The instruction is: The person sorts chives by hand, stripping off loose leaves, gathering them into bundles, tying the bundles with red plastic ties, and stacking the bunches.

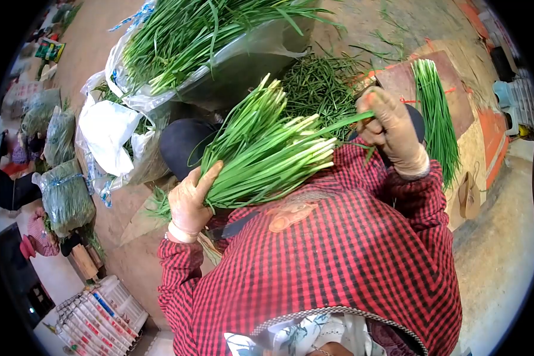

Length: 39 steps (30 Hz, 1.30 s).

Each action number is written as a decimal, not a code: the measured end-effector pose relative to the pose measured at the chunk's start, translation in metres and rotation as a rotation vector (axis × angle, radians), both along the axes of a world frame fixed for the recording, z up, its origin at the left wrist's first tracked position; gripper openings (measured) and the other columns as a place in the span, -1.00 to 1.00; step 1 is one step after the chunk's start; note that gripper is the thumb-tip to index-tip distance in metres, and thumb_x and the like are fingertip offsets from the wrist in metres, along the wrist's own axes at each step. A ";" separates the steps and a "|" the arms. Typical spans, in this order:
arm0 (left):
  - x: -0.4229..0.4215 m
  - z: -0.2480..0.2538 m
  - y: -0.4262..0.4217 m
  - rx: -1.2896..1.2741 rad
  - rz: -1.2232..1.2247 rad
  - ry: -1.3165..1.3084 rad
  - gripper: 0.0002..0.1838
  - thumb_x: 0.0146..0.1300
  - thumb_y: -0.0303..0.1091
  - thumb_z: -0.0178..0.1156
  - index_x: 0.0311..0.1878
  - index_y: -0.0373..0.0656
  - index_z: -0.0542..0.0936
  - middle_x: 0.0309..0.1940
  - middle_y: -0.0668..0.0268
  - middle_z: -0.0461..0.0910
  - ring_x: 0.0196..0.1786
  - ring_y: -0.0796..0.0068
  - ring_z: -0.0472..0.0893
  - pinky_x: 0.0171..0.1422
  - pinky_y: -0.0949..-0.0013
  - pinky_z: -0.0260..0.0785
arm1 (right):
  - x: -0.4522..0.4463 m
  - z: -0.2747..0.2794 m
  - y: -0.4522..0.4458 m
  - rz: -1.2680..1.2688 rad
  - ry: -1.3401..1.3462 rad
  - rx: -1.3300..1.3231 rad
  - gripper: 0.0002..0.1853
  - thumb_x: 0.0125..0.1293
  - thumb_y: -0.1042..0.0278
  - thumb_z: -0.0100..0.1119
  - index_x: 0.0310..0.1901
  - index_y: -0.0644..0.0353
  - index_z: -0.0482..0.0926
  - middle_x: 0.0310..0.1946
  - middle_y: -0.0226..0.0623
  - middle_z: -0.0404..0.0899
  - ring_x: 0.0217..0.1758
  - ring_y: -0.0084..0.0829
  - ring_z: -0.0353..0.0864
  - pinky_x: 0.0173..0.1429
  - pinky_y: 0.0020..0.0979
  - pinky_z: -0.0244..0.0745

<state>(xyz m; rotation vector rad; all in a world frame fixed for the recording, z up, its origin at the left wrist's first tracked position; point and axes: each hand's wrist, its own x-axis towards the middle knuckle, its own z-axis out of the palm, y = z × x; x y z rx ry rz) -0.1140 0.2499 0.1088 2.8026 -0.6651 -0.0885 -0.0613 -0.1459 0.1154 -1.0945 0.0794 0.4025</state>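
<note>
My gloved left hand (190, 202) is wrapped round the leafy side of a thick bunch of garlic chives (267, 172), which lies across my lap with its pale stem ends pointing right. More of the chives' stems rise toward the top of the bunch. To the right, my gloved right hand (391, 127) is raised with its fingers closed on a few green chive leaves (353, 120) that stretch from the bunch. A red-and-black checked apron (338, 249) covers my front below the bunch.
An open plastic bag (219, 74) heaped with chives stands ahead, beside a white bag (110, 133). Loose trimmings (320, 89) cover the floor. At right, a tied chive bundle (436, 118) lies on a brown board (397, 77). Wrapped bundles (68, 199) and stacked crates (98, 320) stand left.
</note>
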 end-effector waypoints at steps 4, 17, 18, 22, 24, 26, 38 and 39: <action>-0.002 0.000 0.004 0.010 0.016 -0.030 -0.19 -0.23 -0.59 0.28 0.26 0.12 0.53 0.00 0.22 0.60 -0.07 0.10 0.62 -0.08 0.21 0.48 | 0.020 -0.032 -0.057 -0.022 -0.055 0.033 -0.73 0.44 0.16 0.12 -0.06 0.22 0.57 -0.45 -0.38 0.50 -0.55 -0.66 0.35 -0.52 -0.63 0.20; -0.005 -0.002 0.007 0.075 -0.013 -0.075 -0.08 -0.34 -0.59 0.26 0.29 0.22 0.50 0.06 0.25 0.56 -0.10 0.14 0.62 -0.12 0.21 0.48 | 0.019 -0.051 0.054 0.533 -0.232 -0.588 -0.53 0.36 -0.01 0.19 -0.06 0.34 0.65 -0.26 -0.19 0.69 -0.16 -0.45 0.62 -0.01 -0.40 0.50; -0.006 -0.003 0.008 0.077 -0.007 -0.073 -0.08 -0.34 -0.59 0.26 0.29 0.22 0.50 0.06 0.25 0.56 -0.10 0.14 0.62 -0.12 0.21 0.48 | 0.020 -0.046 0.053 0.557 -0.224 -0.615 -0.55 0.36 0.03 0.20 -0.05 0.34 0.64 -0.26 -0.21 0.69 -0.16 -0.47 0.62 -0.01 -0.41 0.51; -0.004 0.000 0.003 0.087 -0.037 -0.084 -0.17 -0.30 -0.59 0.27 0.24 0.13 0.53 0.04 0.26 0.59 -0.08 0.15 0.63 -0.12 0.22 0.48 | 0.016 -0.041 0.042 0.586 -0.197 -0.579 -0.58 0.37 0.06 0.18 -0.03 0.33 0.64 -0.27 -0.20 0.69 -0.18 -0.47 0.63 -0.03 -0.42 0.51; -0.004 -0.001 0.001 0.085 -0.056 -0.082 -0.24 -0.26 -0.59 0.28 0.19 0.05 0.55 0.02 0.28 0.61 -0.05 0.16 0.64 -0.11 0.23 0.49 | 0.014 -0.039 0.031 0.546 -0.316 -0.603 -0.61 0.37 0.08 0.16 -0.06 0.30 0.64 -0.31 -0.21 0.67 -0.22 -0.45 0.62 -0.06 -0.42 0.51; -0.003 -0.004 0.004 0.031 -0.069 -0.091 -0.10 -0.35 -0.60 0.26 0.27 0.19 0.52 0.06 0.23 0.57 -0.08 0.13 0.63 -0.11 0.23 0.48 | 0.017 -0.019 0.017 0.678 -0.277 -0.791 -0.63 0.36 0.09 0.14 -0.13 0.30 0.63 -0.35 -0.23 0.64 -0.27 -0.42 0.60 -0.10 -0.43 0.50; -0.005 0.019 -0.007 0.036 -0.087 0.002 -0.16 -0.39 -0.61 0.27 0.19 0.06 0.57 0.02 0.21 0.60 -0.07 0.10 0.63 -0.11 0.20 0.47 | 0.065 -0.012 0.019 0.210 -1.008 -1.160 -0.37 0.17 0.07 0.32 0.25 0.15 0.46 0.17 -0.05 0.48 0.29 -0.10 0.42 0.37 -0.22 0.30; -0.004 0.020 -0.009 0.041 -0.120 0.005 -0.15 -0.40 -0.61 0.27 0.20 0.07 0.57 0.02 0.21 0.60 -0.07 0.10 0.63 -0.12 0.20 0.48 | 0.067 -0.008 0.039 0.247 -1.112 -1.147 -0.32 0.14 0.02 0.34 0.24 0.20 0.46 0.21 -0.04 0.45 0.31 -0.09 0.40 0.40 -0.20 0.26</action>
